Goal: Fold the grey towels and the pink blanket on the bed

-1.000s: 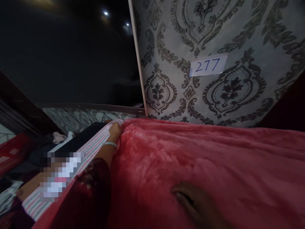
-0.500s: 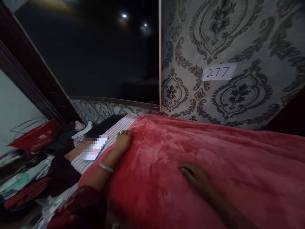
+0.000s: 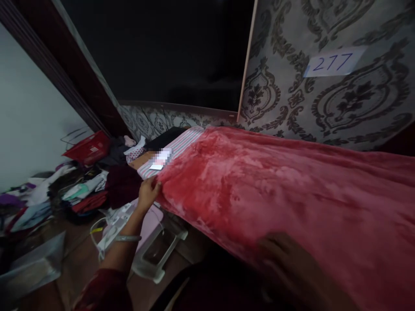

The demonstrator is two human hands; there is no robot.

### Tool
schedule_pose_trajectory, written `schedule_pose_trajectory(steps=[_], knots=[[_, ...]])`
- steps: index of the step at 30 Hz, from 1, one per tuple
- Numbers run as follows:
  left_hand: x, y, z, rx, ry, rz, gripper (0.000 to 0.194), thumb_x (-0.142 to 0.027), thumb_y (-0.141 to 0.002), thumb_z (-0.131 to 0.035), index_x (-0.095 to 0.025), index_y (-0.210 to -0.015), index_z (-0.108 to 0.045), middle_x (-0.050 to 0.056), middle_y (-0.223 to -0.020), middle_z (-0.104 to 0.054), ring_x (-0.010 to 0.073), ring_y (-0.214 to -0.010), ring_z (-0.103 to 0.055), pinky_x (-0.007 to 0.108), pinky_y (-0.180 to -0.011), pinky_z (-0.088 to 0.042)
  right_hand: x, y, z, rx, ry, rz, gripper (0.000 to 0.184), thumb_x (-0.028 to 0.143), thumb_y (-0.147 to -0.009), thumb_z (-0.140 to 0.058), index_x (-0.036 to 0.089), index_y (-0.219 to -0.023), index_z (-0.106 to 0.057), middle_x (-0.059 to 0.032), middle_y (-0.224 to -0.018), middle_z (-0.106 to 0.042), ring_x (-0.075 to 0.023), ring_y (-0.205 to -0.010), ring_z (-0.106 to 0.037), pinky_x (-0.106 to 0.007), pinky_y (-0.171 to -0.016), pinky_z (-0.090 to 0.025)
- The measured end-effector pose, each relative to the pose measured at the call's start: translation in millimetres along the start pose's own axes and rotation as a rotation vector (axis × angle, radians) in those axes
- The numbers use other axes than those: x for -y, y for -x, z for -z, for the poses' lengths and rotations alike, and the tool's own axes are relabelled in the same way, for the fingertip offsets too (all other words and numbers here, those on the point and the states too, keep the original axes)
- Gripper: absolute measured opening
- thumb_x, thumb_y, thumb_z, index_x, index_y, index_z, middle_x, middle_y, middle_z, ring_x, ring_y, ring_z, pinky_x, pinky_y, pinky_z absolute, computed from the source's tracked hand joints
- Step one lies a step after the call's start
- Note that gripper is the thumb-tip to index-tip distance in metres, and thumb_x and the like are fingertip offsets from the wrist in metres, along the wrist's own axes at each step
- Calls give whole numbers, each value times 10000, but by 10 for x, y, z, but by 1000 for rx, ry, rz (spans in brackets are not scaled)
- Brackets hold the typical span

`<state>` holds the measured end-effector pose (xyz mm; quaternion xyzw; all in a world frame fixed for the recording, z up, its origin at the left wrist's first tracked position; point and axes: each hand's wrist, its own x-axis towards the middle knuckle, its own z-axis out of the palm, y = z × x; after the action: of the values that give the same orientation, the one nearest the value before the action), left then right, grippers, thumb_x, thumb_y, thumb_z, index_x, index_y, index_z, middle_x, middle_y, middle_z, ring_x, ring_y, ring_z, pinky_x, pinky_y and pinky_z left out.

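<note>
A red plush blanket covers a long surface along the wall. At its near left corner my left hand, with a bracelet on the wrist, pinches the blanket's edge between thumb and fingers. My right hand rests low over the front part of the blanket, dark and smeared, so its fingers are hard to make out. Just beyond my left hand, a phone-like item, partly pixelated, lies on a striped cloth beside the blanket.
A pink-topped stool with white cables stands on the floor by my left arm. Heaps of clothes and a red bag lie to the left. Behind are a large dark screen and a patterned wall with a paper marked 277.
My left hand has gone from lying on the blanket near the striped cloth to its near left corner, gripping the edge. My right hand is nearer the front edge. The view has shifted left and down.
</note>
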<state>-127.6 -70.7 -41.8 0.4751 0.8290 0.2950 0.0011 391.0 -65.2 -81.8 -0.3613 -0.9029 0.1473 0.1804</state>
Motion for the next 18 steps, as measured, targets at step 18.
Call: schedule_pose_trajectory(steps=[18], knots=[[-48,126,360,-31,881,272,566,-690,-555,-732,-181,-769,-605,16,-661,-639,186,-632,-617,296,-568,-501,207,423,-505,-299,429,137,693,197,-816,-507,322,-1496,-466,-86,-1409,-605,-339,-1225,-586,-532,-1007,-477]])
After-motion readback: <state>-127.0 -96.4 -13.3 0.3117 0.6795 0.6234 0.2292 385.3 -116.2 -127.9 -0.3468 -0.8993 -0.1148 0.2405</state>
